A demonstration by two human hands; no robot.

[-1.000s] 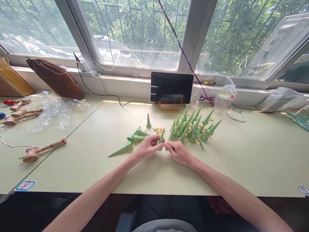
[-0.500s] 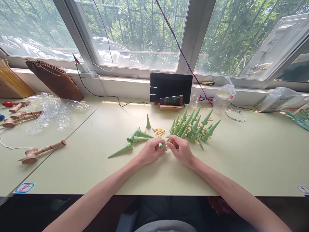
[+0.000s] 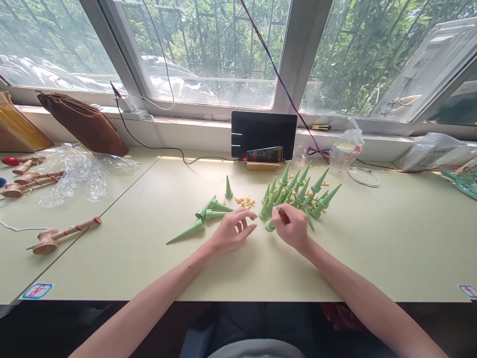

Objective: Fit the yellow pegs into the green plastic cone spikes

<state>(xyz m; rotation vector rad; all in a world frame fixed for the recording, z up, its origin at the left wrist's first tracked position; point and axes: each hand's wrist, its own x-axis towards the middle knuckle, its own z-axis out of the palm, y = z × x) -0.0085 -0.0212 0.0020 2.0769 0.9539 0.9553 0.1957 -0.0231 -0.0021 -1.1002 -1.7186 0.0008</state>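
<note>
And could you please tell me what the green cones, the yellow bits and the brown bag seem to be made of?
The green cones look like moulded plastic, semi-matte: even colour and repeated, collared shapes suggest it. The yellow bits, evenly coloured, may be plastic; too small to judge finish. The brown bag looks like dull fabric or soft leather, judging by its gathered, creased top.

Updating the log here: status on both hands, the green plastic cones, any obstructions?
Right hand gripping one green plastic cone. Left hand open, nothing visible in it. Clustered green plastic cones just beyond right hand, possibly crowding it.
</note>
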